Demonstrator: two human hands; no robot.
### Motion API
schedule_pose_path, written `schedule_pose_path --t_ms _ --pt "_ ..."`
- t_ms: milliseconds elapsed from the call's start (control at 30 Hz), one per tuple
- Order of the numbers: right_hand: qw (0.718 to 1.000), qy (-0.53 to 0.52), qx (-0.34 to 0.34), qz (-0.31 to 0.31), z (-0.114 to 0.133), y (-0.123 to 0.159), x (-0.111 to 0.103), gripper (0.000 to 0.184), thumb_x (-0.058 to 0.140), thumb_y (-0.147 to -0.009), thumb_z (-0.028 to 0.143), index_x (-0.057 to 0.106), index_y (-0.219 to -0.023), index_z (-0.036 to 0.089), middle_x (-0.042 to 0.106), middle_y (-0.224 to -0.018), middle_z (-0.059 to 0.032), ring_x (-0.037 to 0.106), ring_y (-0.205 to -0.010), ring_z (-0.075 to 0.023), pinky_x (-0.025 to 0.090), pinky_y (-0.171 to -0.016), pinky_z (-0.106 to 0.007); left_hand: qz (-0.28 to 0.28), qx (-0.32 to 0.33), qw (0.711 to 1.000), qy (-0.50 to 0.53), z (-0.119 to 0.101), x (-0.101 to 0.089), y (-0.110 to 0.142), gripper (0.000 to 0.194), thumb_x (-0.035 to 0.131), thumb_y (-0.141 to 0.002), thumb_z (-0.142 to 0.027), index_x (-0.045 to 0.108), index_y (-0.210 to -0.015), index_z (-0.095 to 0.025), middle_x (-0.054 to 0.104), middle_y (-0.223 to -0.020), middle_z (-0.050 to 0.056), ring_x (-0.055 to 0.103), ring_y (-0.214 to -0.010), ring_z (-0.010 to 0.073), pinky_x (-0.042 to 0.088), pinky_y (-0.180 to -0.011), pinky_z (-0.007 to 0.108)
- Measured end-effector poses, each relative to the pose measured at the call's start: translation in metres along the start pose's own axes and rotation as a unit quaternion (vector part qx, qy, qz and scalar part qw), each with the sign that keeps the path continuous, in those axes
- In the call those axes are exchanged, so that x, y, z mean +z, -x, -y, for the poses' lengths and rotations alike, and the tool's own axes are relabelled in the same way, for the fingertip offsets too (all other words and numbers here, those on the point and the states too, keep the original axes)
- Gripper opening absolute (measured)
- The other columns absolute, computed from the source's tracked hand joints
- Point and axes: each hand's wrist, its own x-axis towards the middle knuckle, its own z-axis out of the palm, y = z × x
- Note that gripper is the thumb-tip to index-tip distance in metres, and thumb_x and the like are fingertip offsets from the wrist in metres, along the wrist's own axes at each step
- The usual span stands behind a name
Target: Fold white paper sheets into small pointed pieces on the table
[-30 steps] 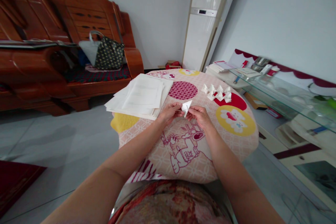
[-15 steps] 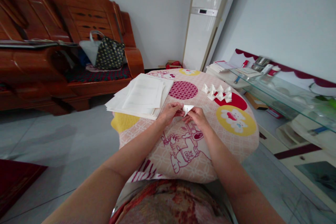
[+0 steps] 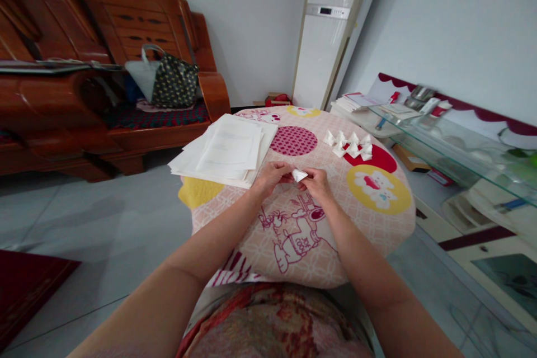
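A small folded piece of white paper [image 3: 299, 175] is held between my two hands, above the middle of the round table. My left hand [image 3: 273, 176] pinches its left side, and my right hand [image 3: 315, 182] grips the right side. Fingers hide part of the folds. To the left lies a stack of white paper sheets [image 3: 229, 148], some with faint print. Several folded white paper shapes [image 3: 352, 145] stand grouped in rows on the table's right side, beyond my right hand.
A patterned cloth [image 3: 302, 235] covers the round table. Along the right wall runs a cabinet with a glass shelf [image 3: 457, 151] close to the table. A wooden bench [image 3: 138, 22] holding bags [image 3: 174, 81] stands at the left. Behind is a tall white air conditioner [image 3: 321, 50].
The folded paper has turned in my fingers, its point now slanting toward the right. Both hands stay in nearly the same place, and the view has shifted slightly.
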Motion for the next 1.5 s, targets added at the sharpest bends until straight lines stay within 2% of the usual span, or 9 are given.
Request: schedule_pose_path --t_ms 233,400,600,667,833,1033,1167,1267,1500 --pt "0.998 0.057 -0.025 0.004 -0.001 0.001 -0.001 0.025 0.064 -0.076 0.040 0.066 -0.061 0.021 0.058 -0.047 0.0012 0.055 -0.043 -0.0136 0.037 -0.040 -0.023 -0.003 0.029 0.998 -0.064 -0.001 -0.005 -0.002 0.014 0.081 -0.074 -0.022 0.073 -0.073 -0.011 0.072 -0.070 0.003 0.065 -0.061 0.0114 0.055 -0.064 0.024" --pt "0.998 0.041 0.025 0.047 0.002 0.002 -0.004 0.027 0.061 -0.076 0.041 0.063 -0.059 0.020 0.056 -0.041 0.0009 0.047 -0.034 -0.0106 0.031 -0.035 -0.021 0.003 0.055 0.994 -0.098 0.001 -0.006 -0.003 0.004 0.075 -0.073 -0.013 0.074 -0.077 -0.012 0.071 -0.070 0.002 0.063 -0.058 0.0102 0.052 -0.060 0.022" --pt "0.981 -0.086 0.090 0.150 0.014 0.007 -0.017 0.020 0.069 -0.068 0.036 0.069 -0.069 0.016 0.067 -0.052 -0.0048 0.058 -0.043 -0.0134 0.041 -0.040 -0.021 0.006 0.099 0.984 -0.146 -0.002 -0.010 -0.003 0.009 0.072 -0.073 -0.012 0.076 -0.081 -0.012 0.071 -0.070 0.002 0.059 -0.056 0.0087 0.047 -0.056 0.020" --pt "0.975 -0.124 0.094 0.158 0.017 0.008 -0.019 0.023 0.071 -0.068 0.040 0.069 -0.070 0.016 0.069 -0.055 -0.0063 0.062 -0.047 -0.0154 0.042 -0.040 -0.022 0.004 0.114 0.982 -0.153 -0.003 -0.011 -0.003 0.010 0.072 -0.074 -0.012 0.076 -0.083 -0.012 0.071 -0.071 0.002 0.059 -0.058 0.0089 0.048 -0.057 0.020" --pt "0.977 -0.122 0.104 0.143 0.017 0.008 -0.017 0.039 0.072 -0.074 0.056 0.067 -0.067 0.018 0.068 -0.053 -0.0062 0.061 -0.044 -0.0151 0.041 -0.037 -0.021 0.022 0.138 0.973 -0.183 -0.001 -0.011 -0.005 0.011 0.073 -0.074 -0.015 0.077 -0.085 -0.012 0.070 -0.069 0.002 0.058 -0.056 0.0088 0.046 -0.055 0.020" --pt "0.983 -0.062 0.102 0.141 0.012 0.009 -0.012 0.034 0.071 -0.073 0.050 0.068 -0.064 0.018 0.064 -0.045 -0.0045 0.051 -0.035 -0.0117 0.036 -0.035 -0.020 0.038 0.124 0.975 -0.181 0.002 -0.010 -0.006 0.012 0.075 -0.073 -0.016 0.077 -0.084 -0.013 0.068 -0.067 0.001 0.058 -0.056 0.0091 0.044 -0.054 0.020" --pt "0.993 -0.021 0.062 0.097 0.009 0.007 -0.010 0.036 0.067 -0.077 0.051 0.066 -0.060 0.019 0.059 -0.041 -0.0029 0.045 -0.033 -0.0100 0.029 -0.034 -0.021 0.015 0.100 0.984 -0.143 0.003 -0.008 -0.005 0.020 0.079 -0.072 -0.023 0.077 -0.089 -0.012 0.070 -0.071 0.001 0.060 -0.060 0.0102 0.048 -0.059 0.022" --pt "0.998 0.002 0.020 0.055 0.004 0.005 -0.008 0.041 0.066 -0.080 0.054 0.064 -0.059 0.019 0.058 -0.041 -0.0019 0.042 -0.032 -0.0094 0.026 -0.034 -0.022 0.024 0.077 0.989 -0.120 0.003 -0.006 -0.002 0.026 0.083 -0.069 -0.029 0.077 -0.088 -0.012 0.070 -0.072 0.002 0.059 -0.061 0.0101 0.048 -0.060 0.023" --pt "0.998 0.020 -0.046 0.035 -0.011 0.000 -0.008 0.044 0.060 -0.088 0.055 0.067 -0.066 0.018 0.061 -0.047 -0.0018 0.049 -0.036 -0.0112 0.031 -0.036 -0.022 0.020 0.034 0.994 -0.106 0.002 -0.003 0.002 0.031 0.084 -0.064 -0.041 0.072 -0.067 -0.013 0.066 -0.064 0.001 0.057 -0.060 0.0108 0.045 -0.056 0.023"
